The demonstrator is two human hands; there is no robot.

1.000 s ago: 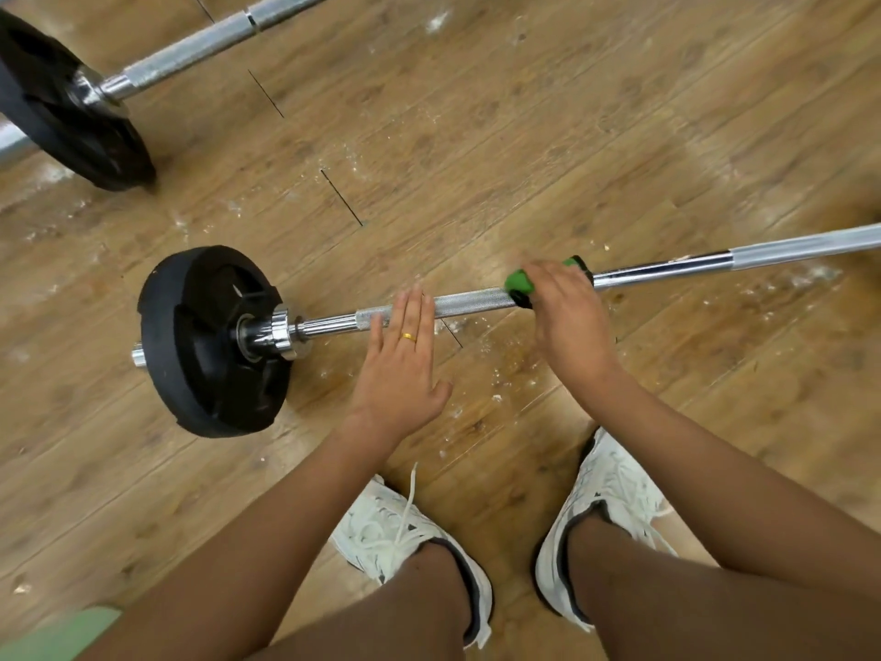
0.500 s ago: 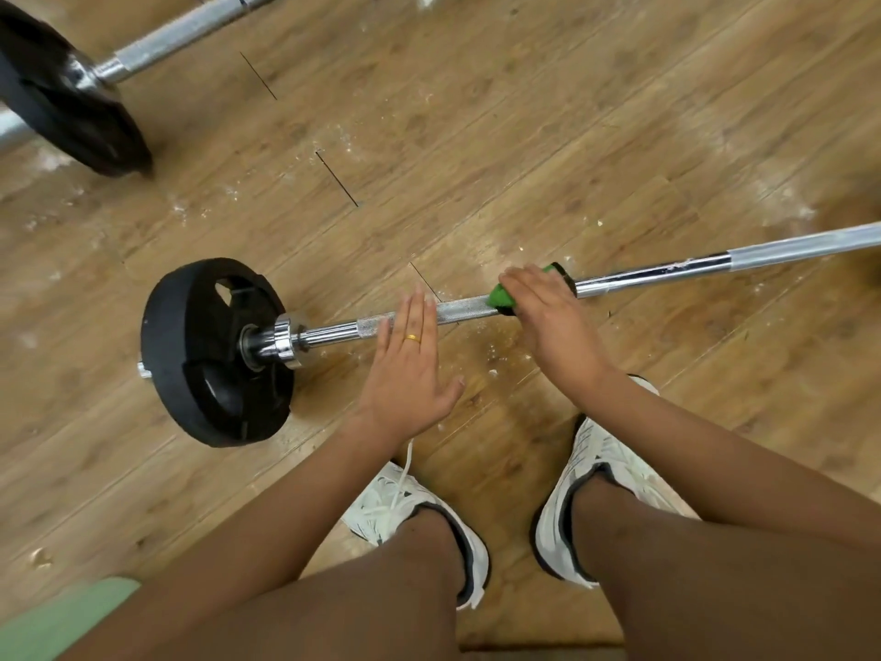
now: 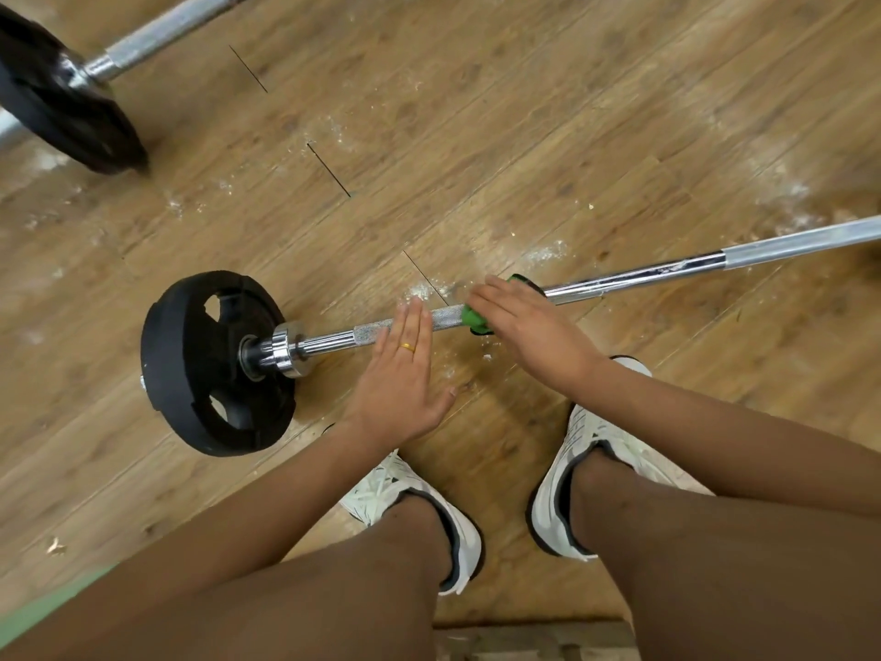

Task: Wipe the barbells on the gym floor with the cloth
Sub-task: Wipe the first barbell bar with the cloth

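We log a wooden floor (image 3: 524, 112) carrying the barbell (image 3: 639, 279), black plate (image 3: 190, 364) at its left end. Left hand (image 3: 395, 388) rests flat, fingers straight, on the knurled shaft. Just beside it, right hand (image 3: 529, 331) grips the green cloth (image 3: 473, 317) (wrapped round the bar).

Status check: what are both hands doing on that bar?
Left hand flat on the bar. Right hand grips green cloth around it. Nothing blocking; white dust on floor.

Gym, chalk-dusted wood-plank floor (image 3: 524, 112), black-plated barbell (image 3: 643, 275), second barbell (image 3: 176, 27) (top left)
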